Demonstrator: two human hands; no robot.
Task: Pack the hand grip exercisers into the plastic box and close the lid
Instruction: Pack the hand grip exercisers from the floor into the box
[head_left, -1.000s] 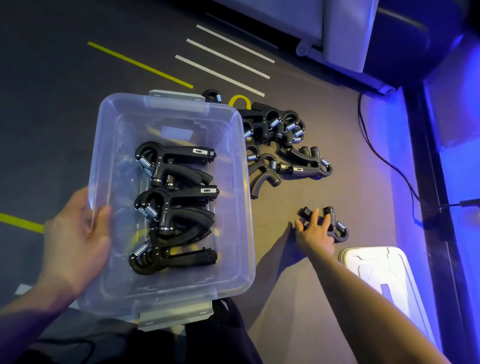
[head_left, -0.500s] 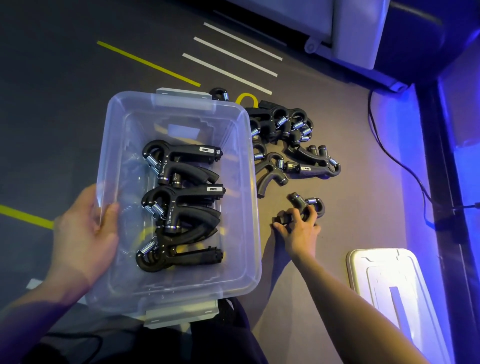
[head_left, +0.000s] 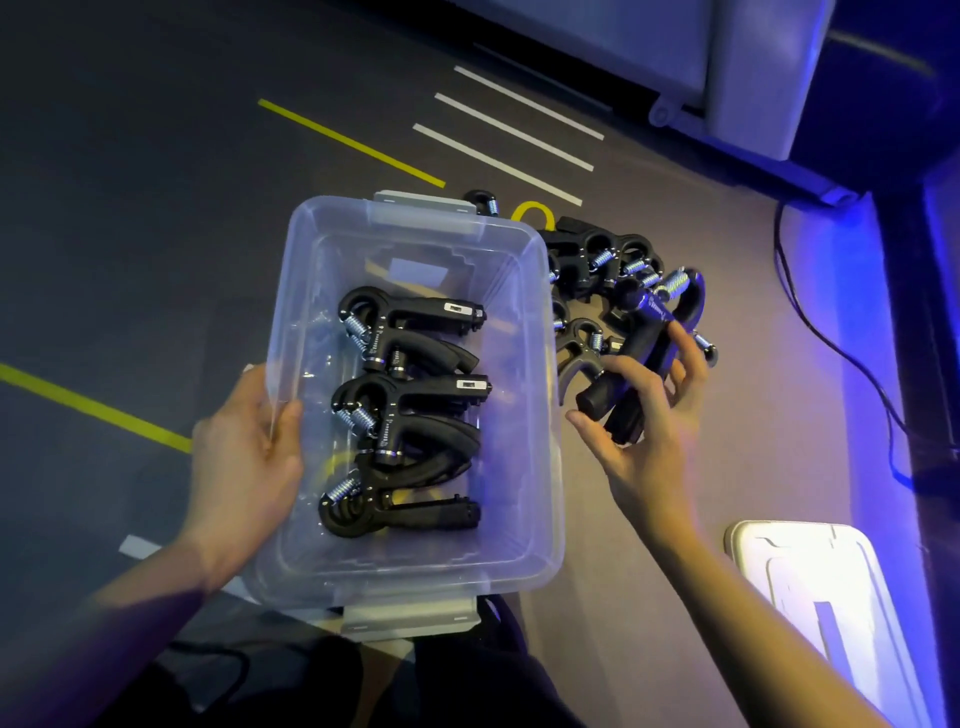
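Note:
A clear plastic box (head_left: 545, 395) sits open on the floor with three black hand grip exercisers (head_left: 415, 400) lying inside. My left hand (head_left: 249, 457) grips the box's left wall, thumb over the rim. My right hand (head_left: 644, 431) holds a black hand grip exerciser (head_left: 644, 353) lifted just right of the box, spring end pointing away from me. Behind it a pile of several more exercisers (head_left: 597, 265) lies on the floor beside the box's far right corner. The white lid (head_left: 815, 577) lies flat at the lower right.
A black cable (head_left: 841, 338) runs along the floor on the right by the blue-lit wall. Yellow and white tape lines (head_left: 509, 135) mark the floor beyond the box. A grey cabinet base (head_left: 727, 93) stands at the top right. My dark-clothed knees are under the box's near edge.
My right hand picked up the lone exerciser from the floor near the lid and carried it up and left toward the box. The left hand stayed on the box wall.

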